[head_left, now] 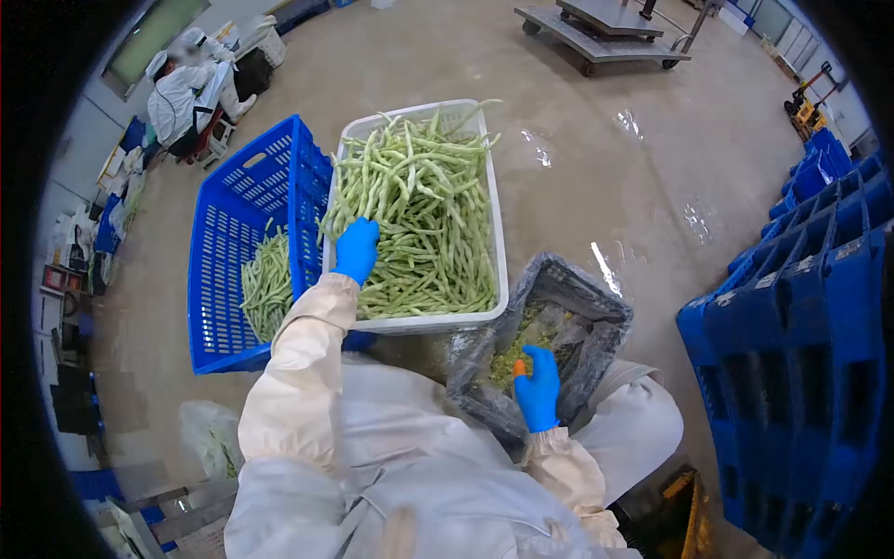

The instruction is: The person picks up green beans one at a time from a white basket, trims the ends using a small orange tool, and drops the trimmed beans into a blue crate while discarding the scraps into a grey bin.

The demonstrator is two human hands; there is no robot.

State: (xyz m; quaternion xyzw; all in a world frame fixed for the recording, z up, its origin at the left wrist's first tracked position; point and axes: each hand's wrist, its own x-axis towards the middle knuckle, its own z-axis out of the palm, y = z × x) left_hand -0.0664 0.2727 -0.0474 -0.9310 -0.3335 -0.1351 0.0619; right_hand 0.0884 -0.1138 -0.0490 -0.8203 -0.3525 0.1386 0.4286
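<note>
I sit in a produce-processing workroom [577, 149]. Indicators: bean tray [500, 252] at 12 o'clock, stacked blue pallets [782, 345] at 3 o'clock, white-suited people [177, 102] at 10 o'clock.

Smooth, thin blue gloves, rubbery in look, sheathe my left hand [358, 250] and right hand [538, 387], below creased, matt cloth sleeves [296, 387]. Under my left glove, green beans [433, 247] with matt, faintly bumpy skins fill a smooth white plastic tray [500, 252]. A crate [307, 200] of hard blue plastic, its walls perforated, shows a low sheen; crinkled dark plastic film with a dull gloss forms the liner [601, 326] near my right glove. Thin, translucent plastic makes up a bag [207, 433]. The hard, smooth floor [596, 168] gleams in patches beneath a grey metal trolley [596, 54] and blue plastic pallets [792, 345].
</note>
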